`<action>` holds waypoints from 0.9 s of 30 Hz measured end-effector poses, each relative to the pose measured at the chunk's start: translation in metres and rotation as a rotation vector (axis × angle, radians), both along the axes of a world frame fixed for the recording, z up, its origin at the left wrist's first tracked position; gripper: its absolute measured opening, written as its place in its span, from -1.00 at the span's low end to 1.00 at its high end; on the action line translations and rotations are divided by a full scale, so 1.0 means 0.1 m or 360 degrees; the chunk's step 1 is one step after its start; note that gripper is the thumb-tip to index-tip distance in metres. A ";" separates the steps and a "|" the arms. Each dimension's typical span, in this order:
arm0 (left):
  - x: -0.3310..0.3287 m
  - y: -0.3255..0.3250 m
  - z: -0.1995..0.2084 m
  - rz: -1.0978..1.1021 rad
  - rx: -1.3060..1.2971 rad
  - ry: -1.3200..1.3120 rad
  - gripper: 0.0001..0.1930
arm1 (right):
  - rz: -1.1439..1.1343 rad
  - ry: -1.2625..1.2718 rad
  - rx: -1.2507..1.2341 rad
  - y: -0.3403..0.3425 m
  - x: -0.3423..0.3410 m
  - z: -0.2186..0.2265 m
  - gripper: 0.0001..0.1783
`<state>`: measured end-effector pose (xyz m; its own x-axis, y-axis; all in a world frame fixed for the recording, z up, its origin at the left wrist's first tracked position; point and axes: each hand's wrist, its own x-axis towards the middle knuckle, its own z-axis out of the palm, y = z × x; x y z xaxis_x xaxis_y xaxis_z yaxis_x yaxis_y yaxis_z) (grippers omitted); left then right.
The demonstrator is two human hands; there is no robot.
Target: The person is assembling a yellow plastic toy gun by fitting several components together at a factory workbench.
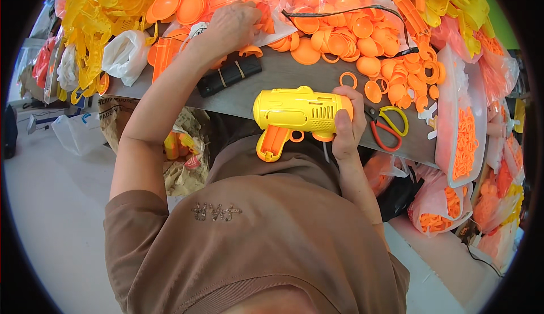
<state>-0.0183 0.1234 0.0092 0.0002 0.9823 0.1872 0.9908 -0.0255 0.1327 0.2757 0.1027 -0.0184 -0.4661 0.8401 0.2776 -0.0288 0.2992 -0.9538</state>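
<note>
A yellow toy gun (297, 112) is held over the table's near edge in my right hand (347, 122), whose fingers and thumb wrap round its orange, rounded end. Its grip points down toward me, with an orange inside showing. My left hand (233, 26) reaches far across to small orange parts (266, 18) in a clear plastic bag. Its fingers are curled downward, and the tips are hidden among the parts, so what they hold cannot be made out. Just below that hand lies a black oblong block (229, 76) with two tan bands round it.
Orange discs and cups (340, 36) are heaped at the back. Yellow shells (107, 8) pile up at the far left, beside a white plastic bag (126, 56). Scissors (388, 127) with red and yellow handles lie near the right edge, before a tub (481, 107) of orange rings.
</note>
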 end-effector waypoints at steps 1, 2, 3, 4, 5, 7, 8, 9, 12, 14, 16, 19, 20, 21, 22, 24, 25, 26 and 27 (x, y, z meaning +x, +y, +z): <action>-0.03 0.00 -0.03 -0.0078 0.0083 0.0018 -0.87 | -0.0002 -0.0001 -0.0002 0.01 0.00 0.00 -0.56; -0.07 -0.01 -0.05 -0.0156 0.0166 0.0037 -0.87 | -0.0006 0.0028 0.0054 0.02 -0.01 0.00 -0.58; -0.09 -0.02 -0.04 -0.0159 0.0162 0.0034 -0.87 | -0.0012 0.0057 0.0108 0.02 -0.02 0.01 -0.60; -0.12 -0.03 -0.02 -0.0236 0.0222 -0.0108 -0.87 | -0.0015 0.0055 0.0105 0.02 -0.02 0.02 -0.60; -0.14 -0.04 0.01 -0.0313 0.0282 -0.0250 -0.85 | -0.0007 0.0062 0.0079 0.02 -0.02 0.03 -0.61; -0.13 -0.06 0.14 -0.0297 0.0275 -0.0515 -0.85 | -0.0005 0.0066 0.0054 0.02 -0.02 0.03 -0.61; -0.12 -0.07 0.18 -0.0275 0.0268 -0.0777 -0.85 | -0.0006 0.0082 0.0028 0.02 -0.01 0.02 -0.62; -0.12 -0.08 0.20 -0.0275 0.0269 -0.0775 -0.85 | -0.0002 0.0103 0.0004 0.02 -0.01 0.01 -0.63; -0.11 -0.08 0.22 -0.0071 0.0050 -0.1069 -0.84 | -0.0025 0.0068 0.0043 0.02 -0.02 0.00 -0.63; -0.11 -0.06 0.20 0.0046 0.0012 -0.1229 -0.82 | -0.0021 0.0075 0.0039 0.02 -0.02 0.01 -0.64; -0.11 -0.04 0.10 0.0001 0.0239 -0.1096 -0.82 | -0.0004 0.0084 0.0033 0.01 -0.02 0.03 -0.64; -0.10 -0.02 0.08 -0.0123 0.0463 -0.0918 -0.82 | 0.0008 -0.0005 -0.0024 0.00 -0.01 0.05 -0.58; -0.10 -0.01 0.09 -0.0192 0.0466 -0.0877 -0.83 | 0.0006 -0.0003 -0.0022 0.00 -0.01 0.05 -0.58; -0.11 -0.01 0.09 -0.0194 0.0465 -0.0877 -0.83 | 0.0007 -0.0001 -0.0022 0.00 -0.01 0.05 -0.58; -0.15 -0.01 0.08 -0.0120 0.0483 -0.0930 -0.84 | 0.0006 -0.0002 -0.0022 0.00 -0.01 0.05 -0.58; -0.16 -0.02 0.08 -0.0042 0.0500 -0.0982 -0.84 | 0.0010 -0.0005 -0.0028 0.00 -0.01 0.04 -0.57; -0.15 -0.03 0.09 -0.0118 0.0475 -0.0740 -0.84 | 0.0014 -0.0005 -0.0030 0.00 -0.01 0.04 -0.57; -0.14 -0.04 0.09 -0.0193 0.0448 -0.0497 -0.84 | 0.0010 0.0037 -0.0013 0.00 -0.02 0.04 -0.61; -0.12 -0.05 0.09 -0.0192 0.0447 -0.0497 -0.84 | 0.0003 0.0078 0.0003 0.00 -0.03 0.04 -0.64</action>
